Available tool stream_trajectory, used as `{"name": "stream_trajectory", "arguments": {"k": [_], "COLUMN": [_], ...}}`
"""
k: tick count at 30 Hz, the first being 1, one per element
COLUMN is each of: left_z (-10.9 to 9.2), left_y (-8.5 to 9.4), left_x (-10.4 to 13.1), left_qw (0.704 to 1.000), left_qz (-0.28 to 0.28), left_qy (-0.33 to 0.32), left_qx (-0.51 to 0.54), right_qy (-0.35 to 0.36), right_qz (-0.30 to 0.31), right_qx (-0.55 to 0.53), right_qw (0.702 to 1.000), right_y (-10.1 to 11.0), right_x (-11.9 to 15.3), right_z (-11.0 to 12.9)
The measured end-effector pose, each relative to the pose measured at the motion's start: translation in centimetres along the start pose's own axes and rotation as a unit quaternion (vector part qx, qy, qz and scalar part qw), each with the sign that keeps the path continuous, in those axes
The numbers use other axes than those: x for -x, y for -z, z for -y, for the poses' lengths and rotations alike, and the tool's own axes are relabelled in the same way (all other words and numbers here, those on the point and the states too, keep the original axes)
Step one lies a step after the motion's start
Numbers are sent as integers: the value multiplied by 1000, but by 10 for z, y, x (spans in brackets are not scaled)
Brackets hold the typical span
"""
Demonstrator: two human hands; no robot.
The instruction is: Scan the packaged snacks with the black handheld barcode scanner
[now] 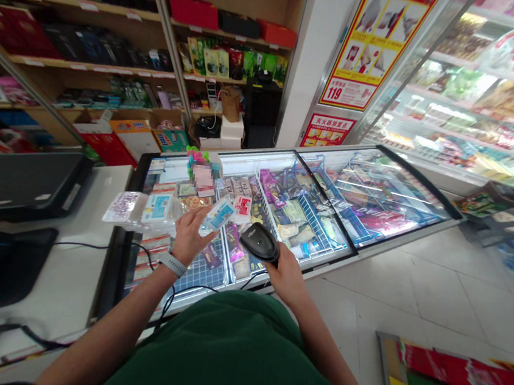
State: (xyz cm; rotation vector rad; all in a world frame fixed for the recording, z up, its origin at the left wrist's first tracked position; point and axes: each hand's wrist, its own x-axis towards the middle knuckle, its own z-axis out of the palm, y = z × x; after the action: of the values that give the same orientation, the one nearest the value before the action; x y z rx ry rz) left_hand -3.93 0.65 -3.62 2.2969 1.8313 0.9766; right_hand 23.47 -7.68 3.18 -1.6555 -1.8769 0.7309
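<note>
1. Green shirt (pixel 240 350) nearest; beyond it, the right hand (pixel 287 275) is wrapped around the scanner (pixel 258 242).
2. Left hand (pixel 189 234): thumb and fingers parted at the blue pack (pixel 218 215), over the freezer (pixel 269 289); whether they pinch it, I cannot tell.
3. Best, probably, to turn any barcode squarely toward the scanner, fingertips clear of it, cable (pixel 196 286) slack.

A blue-labelled clear plastic pack (pixel 158 208) and a purple-flecked clear pack (pixel 124 207) lie at the black-framed, glass-topped freezer's (pixel 325 200) left edge.
</note>
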Motion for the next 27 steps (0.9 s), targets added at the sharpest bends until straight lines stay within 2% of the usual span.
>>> {"name": "stream_trajectory", "arguments": {"k": [14, 21, 27], "left_z": [2, 3, 4], "left_y": [-2, -2, -2], "left_x": [3, 3, 4], "left_qw": [1000, 999, 998], "left_qz": [-6, 5, -16], "left_qy": [4, 32, 56], "left_qx": [1, -9, 7], "right_qy": [-4, -4, -1], "right_qz": [-3, 0, -1], "right_qx": [6, 4, -1], "right_qw": [1000, 1000, 1000], "right_y": [1, 1, 1], "right_x": [0, 1, 1], "right_z": [2, 2, 2]}}
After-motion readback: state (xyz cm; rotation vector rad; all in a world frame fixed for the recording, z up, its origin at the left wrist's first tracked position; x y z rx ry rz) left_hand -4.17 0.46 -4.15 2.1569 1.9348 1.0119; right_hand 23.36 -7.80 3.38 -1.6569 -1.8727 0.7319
